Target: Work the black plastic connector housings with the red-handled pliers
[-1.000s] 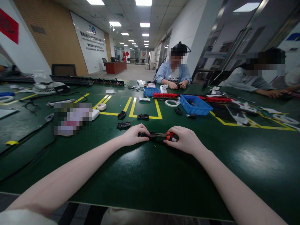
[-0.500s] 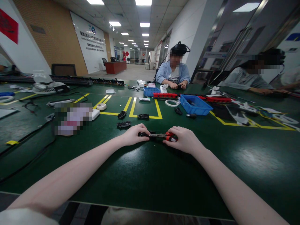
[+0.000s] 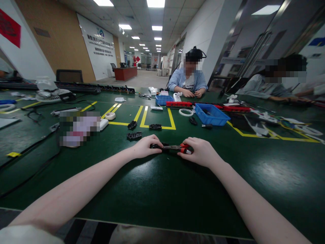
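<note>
Black parts (image 3: 134, 136): two, around ten to eleven o'clock from the left hand (image 3: 147, 146); a third, near one o'clock. Left hand: narrow pinch on black piece (image 3: 154, 146), at its three o'clock. Pliers (image 3: 174, 147): tips at black piece, contact unclear; apparent step, plier work there. Right hand (image 3: 200, 149): closed round pliers; further work would call for steady hold, aligned tips. Blue bin (image 3: 212, 118): one o'clock from right hand

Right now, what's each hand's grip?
Left hand: closed, holding a black part.
Right hand: closed on the red-handled needle-nose pliers.
</note>
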`<state>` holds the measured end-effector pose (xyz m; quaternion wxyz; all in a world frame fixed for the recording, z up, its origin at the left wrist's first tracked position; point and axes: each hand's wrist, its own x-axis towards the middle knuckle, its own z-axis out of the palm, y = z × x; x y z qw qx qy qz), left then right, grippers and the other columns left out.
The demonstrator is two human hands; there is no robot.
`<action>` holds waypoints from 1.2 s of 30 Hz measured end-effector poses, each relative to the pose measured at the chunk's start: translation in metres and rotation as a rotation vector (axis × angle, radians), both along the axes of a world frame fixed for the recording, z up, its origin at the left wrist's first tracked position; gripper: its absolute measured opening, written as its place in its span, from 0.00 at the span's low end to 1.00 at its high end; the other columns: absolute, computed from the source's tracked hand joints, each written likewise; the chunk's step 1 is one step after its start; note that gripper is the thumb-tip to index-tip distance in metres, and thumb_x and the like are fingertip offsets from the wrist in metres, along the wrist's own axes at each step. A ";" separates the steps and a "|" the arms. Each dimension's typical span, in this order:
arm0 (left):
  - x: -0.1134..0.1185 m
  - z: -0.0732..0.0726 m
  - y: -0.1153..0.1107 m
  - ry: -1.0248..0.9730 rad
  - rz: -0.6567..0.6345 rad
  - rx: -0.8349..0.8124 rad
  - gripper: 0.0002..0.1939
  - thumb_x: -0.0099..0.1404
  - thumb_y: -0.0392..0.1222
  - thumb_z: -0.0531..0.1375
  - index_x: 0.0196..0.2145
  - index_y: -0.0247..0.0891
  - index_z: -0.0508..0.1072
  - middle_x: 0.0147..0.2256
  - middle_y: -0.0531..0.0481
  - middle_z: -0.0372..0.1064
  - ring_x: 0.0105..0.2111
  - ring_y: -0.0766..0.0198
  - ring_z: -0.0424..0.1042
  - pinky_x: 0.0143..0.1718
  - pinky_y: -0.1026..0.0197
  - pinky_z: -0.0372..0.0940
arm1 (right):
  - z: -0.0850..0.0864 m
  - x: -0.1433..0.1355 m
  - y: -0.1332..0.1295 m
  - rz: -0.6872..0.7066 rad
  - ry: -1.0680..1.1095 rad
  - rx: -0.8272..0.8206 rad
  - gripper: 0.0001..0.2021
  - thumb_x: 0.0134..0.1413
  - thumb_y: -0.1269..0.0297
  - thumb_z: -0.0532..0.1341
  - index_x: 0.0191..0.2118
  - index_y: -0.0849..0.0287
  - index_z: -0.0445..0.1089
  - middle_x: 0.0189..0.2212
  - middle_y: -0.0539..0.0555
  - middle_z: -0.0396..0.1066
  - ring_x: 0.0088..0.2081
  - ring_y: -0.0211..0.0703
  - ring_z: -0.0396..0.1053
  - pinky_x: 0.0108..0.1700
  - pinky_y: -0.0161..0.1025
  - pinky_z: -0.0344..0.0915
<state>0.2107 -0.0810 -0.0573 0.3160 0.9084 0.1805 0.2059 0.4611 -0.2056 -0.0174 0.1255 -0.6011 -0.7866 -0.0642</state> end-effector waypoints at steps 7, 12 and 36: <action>0.000 0.001 -0.001 0.004 -0.001 -0.008 0.10 0.65 0.43 0.63 0.43 0.41 0.78 0.44 0.47 0.66 0.44 0.59 0.70 0.50 0.55 0.65 | 0.001 0.000 -0.001 -0.013 0.022 0.028 0.15 0.52 0.49 0.63 0.36 0.56 0.70 0.34 0.53 0.73 0.33 0.45 0.69 0.32 0.39 0.61; -0.001 0.001 -0.001 0.005 -0.008 -0.013 0.10 0.65 0.44 0.63 0.45 0.42 0.78 0.45 0.47 0.66 0.44 0.59 0.70 0.50 0.55 0.64 | 0.003 0.001 -0.002 -0.023 0.027 0.039 0.15 0.53 0.49 0.62 0.36 0.56 0.70 0.33 0.54 0.73 0.34 0.45 0.70 0.32 0.39 0.61; 0.000 0.000 0.000 0.009 0.004 -0.030 0.10 0.65 0.45 0.63 0.43 0.41 0.77 0.45 0.47 0.66 0.44 0.58 0.70 0.49 0.54 0.65 | 0.004 -0.003 -0.002 -0.010 0.002 0.015 0.14 0.53 0.50 0.63 0.35 0.56 0.70 0.33 0.53 0.73 0.32 0.44 0.69 0.31 0.39 0.60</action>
